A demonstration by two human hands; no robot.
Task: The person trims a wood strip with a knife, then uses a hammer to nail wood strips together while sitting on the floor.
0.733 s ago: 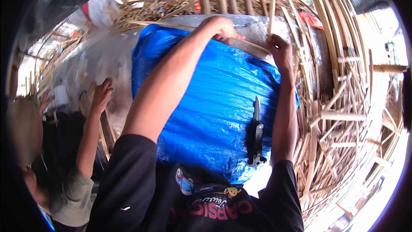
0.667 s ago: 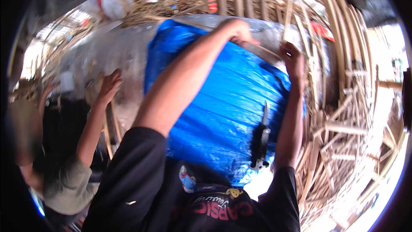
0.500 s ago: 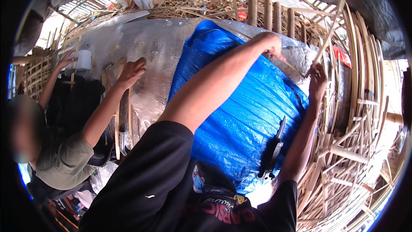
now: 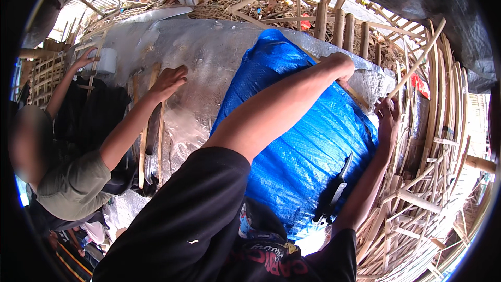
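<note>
My left hand [image 4: 342,68] is closed at the far right edge of a blue tarp [image 4: 282,136], gripping a bamboo strip [image 4: 357,97] that runs along that edge. To its right, the bent fingers of my right hand [image 4: 388,115] pinch the lower end of a second length, a bamboo stick [image 4: 417,60] slanting up to the right. Whether these two lengths are joined I cannot tell. A knife [image 4: 338,190] with a dark handle and bare blade lies on the tarp, just left of my right forearm. My left forearm hides part of the tarp.
Under the tarp lies a grey plastic-like sheet [image 4: 172,39]. A co-worker [image 4: 73,185] sits at the left, handling bamboo strips [image 4: 143,141] beside a white cup-like container [image 4: 107,61]. Split bamboo [image 4: 412,224] is heaped at the right; bamboo posts [image 4: 337,28] stand behind.
The stick at my right hand now leans further right, and its upper end shows lower in the picture. My left hand remains at the tarp's edge. The whole view has shifted slightly.
</note>
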